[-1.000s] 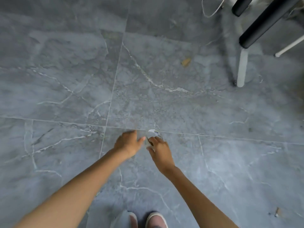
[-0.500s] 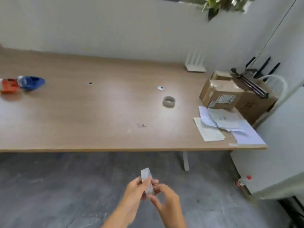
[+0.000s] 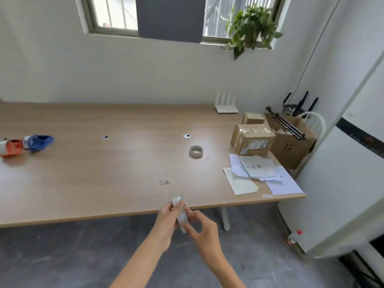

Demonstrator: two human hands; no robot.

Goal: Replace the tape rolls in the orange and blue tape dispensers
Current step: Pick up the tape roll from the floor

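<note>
Item 1. Wooden table (image 3: 104,179): the largest thing I logged, running from the left edge of view to the right-hand wall, its near edge just beyond my hands.

Item 2. Cardboard boxes (image 3: 252,139): grouped at the table's far right corner, one sealed with tape, an open one beside it.

Item 3. Potted plant (image 3: 252,28): on the window sill, upper right.

Item 4. Loose papers (image 3: 257,175): overlapping sheets at the right near corner, just in front of the boxes.

Item 5. Left hand (image 3: 166,219) and right hand (image 3: 202,227): both raised over the floor in front of the table edge, fingers pinched from either side on a small pale tape piece (image 3: 180,213); I could not tell exactly what it was, since it was blurred.

Item 6. Blue tape dispenser (image 3: 38,142): lying far left on the table, touching the orange tape dispenser (image 3: 11,148), which was partly cut off by the frame edge. Both sat well apart from my hands.

Item 7. Tape roll (image 3: 196,151): lying flat on the table right of centre, near the boxes, untouched.

Item 8. Two small round holes (image 3: 187,136) in the tabletop, behind the roll.
</note>
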